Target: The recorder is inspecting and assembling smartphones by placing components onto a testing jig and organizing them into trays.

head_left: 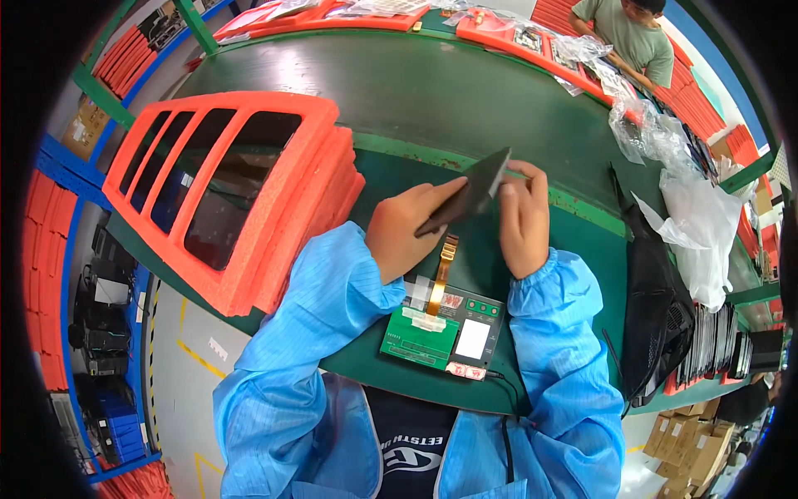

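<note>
A thin dark flat panel (470, 193), like a display screen, is tilted above the bench. My left hand (409, 223) is closed on its left end, thumb along the upper edge. At the panel's right edge, my right hand (524, 218) has its thumb and fingers curled in a pinch; what lies between them is blurred. Below both hands a test board (426, 334) rests on the green mat, with a green circuit area, small buttons and a white display (474, 338). A gold flex cable (443, 274) runs from it toward the panel, its far end free.
Stacked red foam trays (229, 179) holding dark panels stand at left. A black bag (657, 299) and white plastic bag (702, 224) lie at right. A black cable (509, 384) leaves the test board. Across the bench, a person (632, 41) stands beside more red trays (540, 54).
</note>
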Motion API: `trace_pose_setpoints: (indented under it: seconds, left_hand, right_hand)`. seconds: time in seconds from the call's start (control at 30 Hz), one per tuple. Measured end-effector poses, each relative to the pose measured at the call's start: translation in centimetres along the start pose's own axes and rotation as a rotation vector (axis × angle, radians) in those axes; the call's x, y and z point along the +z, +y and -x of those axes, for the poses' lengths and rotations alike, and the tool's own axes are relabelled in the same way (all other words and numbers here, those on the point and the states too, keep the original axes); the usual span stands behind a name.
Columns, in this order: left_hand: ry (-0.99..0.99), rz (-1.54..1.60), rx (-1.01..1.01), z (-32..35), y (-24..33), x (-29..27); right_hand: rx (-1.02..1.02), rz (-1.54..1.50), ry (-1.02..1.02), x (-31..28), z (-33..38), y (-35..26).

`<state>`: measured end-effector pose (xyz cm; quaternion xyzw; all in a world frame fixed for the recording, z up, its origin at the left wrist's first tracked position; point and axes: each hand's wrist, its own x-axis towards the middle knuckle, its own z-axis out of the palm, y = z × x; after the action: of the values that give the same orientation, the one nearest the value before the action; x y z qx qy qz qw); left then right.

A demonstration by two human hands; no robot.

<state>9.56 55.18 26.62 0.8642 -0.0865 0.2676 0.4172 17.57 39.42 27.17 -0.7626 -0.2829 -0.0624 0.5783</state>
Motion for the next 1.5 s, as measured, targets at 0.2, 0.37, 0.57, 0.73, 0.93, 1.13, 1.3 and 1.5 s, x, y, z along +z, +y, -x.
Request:
trace_pose_setpoints:
  seconds: [0.2, 0.37, 0.57, 0.73, 0.93, 1.13, 1.3, 1.5]
  left_hand:
    - [-0.062, 0.085, -0.104, 0.2, 0.0, 0.3]
    - [-0.084, -0.009, -0.024, 0.0, -0.8, 0.0]
    - [0.017, -0.139, 0.075, -0.2, 0.0, 0.3]
    - [-0.517, -0.264, -0.442, -0.2, 0.5, -0.5]
    - [-0.429, 0.523, -0.642, 0.3, -0.2, 0.5]
    - [-0.565, 0.761, -0.702, 0.1, 0.2, 1.0]
    - [-0.525, 0.755, -0.739, -0.1, 0.7, 0.8]
    - [-0.499, 0.741, -0.729, 0.1, 0.5, 1.1]
  right_hand:
    - [-0.274, 0.487, -0.106, -1.4, -0.2, 0.2]
    - [-0.151, 0.300, -0.357, -1.5, 0.1, 1.4]
    - [-0.203, 0.002, -0.352, -0.6, 1.1, 3.2]
    - [-0.189, -0.133, -0.308, -0.5, 1.6, 3.9]
    - [0.134, -0.396, -0.320, -1.6, 0.9, 3.0]
    - [-0.109, -0.280, -0.332, -1.3, 0.9, 4.2]
    - [0.104, -0.390, -0.300, -1.1, 0.8, 3.3]
    - [0.109, -0.380, -0.282, -1.0, 1.0, 3.4]
